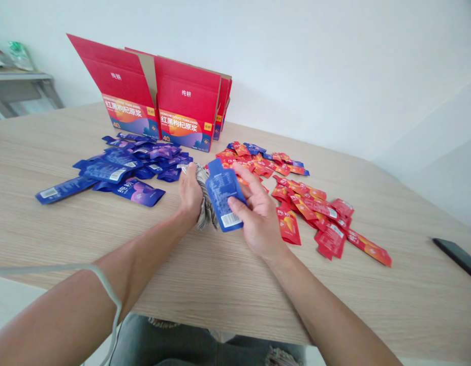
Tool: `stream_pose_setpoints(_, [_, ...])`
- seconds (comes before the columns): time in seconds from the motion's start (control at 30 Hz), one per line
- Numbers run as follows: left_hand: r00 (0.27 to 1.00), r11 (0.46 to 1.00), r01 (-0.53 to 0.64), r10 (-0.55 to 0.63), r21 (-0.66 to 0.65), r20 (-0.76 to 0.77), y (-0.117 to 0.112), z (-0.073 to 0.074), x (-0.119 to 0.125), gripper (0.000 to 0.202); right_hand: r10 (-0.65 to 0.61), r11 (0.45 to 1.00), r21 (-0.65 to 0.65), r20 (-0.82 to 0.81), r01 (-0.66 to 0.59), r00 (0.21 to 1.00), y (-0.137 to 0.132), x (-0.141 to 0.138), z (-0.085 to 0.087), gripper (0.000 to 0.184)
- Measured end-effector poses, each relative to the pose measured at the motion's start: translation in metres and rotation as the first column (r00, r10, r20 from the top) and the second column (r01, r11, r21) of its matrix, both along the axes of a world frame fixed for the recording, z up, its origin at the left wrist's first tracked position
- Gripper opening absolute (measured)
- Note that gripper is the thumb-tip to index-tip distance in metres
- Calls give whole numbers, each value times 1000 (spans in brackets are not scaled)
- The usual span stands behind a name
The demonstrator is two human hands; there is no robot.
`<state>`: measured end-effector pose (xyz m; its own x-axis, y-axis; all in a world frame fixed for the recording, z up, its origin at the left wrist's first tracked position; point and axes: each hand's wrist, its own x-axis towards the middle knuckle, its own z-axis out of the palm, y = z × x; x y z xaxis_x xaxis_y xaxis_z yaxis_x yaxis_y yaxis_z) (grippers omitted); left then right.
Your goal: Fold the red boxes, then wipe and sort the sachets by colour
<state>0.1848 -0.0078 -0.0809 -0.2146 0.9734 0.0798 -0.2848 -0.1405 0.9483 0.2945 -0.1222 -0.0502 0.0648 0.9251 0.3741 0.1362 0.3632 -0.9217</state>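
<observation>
A blue drink pouch [224,197] with a white barcode label is pinched between the thumb and fingers of my right hand [260,218], held above the table. My left hand [191,195] is wrapped round a grey striped cloth [206,198] just left of that pouch. To the left lies a loose pile of blue pouches [123,165], some overlapping. Right of my right hand, red pouches [309,201] are spread in a heap. Behind it sits another group of red pouches [265,163] with a few blue ones mixed in.
Red cartons [185,117] with raised flaps stand at the back of the wooden table [205,274]. A dark flat object [458,258] lies at the right edge. A pale cable [105,284] crosses my left forearm. Another table [20,76] stands at far left.
</observation>
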Motion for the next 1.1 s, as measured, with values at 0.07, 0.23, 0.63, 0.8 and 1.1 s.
stream_pose_setpoints(0.07, [998, 999, 51, -51, -17, 30, -8, -3, 7, 39, -72, 997, 17, -98, 74, 993, 7, 8, -1, 72])
stream_pose_setpoints(0.23, [986, 986, 165, -165, 12, 32, -39, -7, 28, 38, -336, 942, 80, 177, 327, 925, 24, 19, -30, 57])
stream_pose_setpoints(0.63, [982, 1000, 16, -15, 5, -190, -28, -8, 8, 25, -45, 999, -2, 377, 50, 925, -6, -26, -25, 86])
stream_pose_setpoints(0.8, [997, 998, -40, 36, -57, -70, -10, -2, 1, 40, 45, 999, -35, 163, -40, 986, -8, -18, -18, 63])
stream_pose_setpoints(1.1, [999, 984, 41, -41, -173, 2, -33, 5, 21, 43, -296, 945, 43, -311, 325, 903, 14, 20, -8, 58])
